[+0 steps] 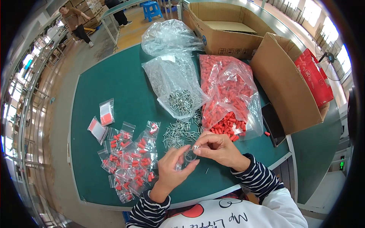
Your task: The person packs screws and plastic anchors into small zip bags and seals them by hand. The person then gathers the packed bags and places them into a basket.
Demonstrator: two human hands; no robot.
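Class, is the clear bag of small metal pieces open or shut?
Open: metal pieces spread loose from the clear bag onto the green table.

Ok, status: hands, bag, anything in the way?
Left hand on small clear bag. Right hand pinched at its edge, grip partly hidden. Loose metal pieces just beyond, nothing seen blocking.

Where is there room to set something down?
The green table is bare left of the pin bag, beyond the flat packets, and between the right sleeve and black tray. Crowded: small bags left of the left hand; loose pins beyond it.
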